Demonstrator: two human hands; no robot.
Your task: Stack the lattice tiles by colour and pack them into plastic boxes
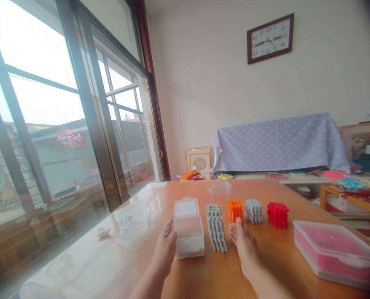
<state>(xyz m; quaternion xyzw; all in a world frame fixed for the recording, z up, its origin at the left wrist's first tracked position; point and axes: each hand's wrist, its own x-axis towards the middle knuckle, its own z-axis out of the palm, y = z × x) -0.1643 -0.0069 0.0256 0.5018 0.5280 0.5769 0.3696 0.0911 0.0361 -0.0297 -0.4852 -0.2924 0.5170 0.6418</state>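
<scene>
My left hand (166,246) is beside the left wall of a small clear plastic box (189,245), its fingers stretched forward; whether it touches the wall I cannot tell. The box's lid is flipped back, and its contents are unclear. My right hand (245,244) is open and holds nothing, palm turned left, just right of a long grey stack of notched plastic pieces (216,228). Its fingertips come in front of a short orange stack (235,209). Farther right stand another grey stack (254,211) and a red stack (278,215).
A closed clear box of red pieces (337,249) sits at the table's right edge. Left on the wooden table (210,278) are a clear container (132,218) and a small crumpled pale thing (103,232). Another clear container (219,188) is at the far edge. Windows line the left.
</scene>
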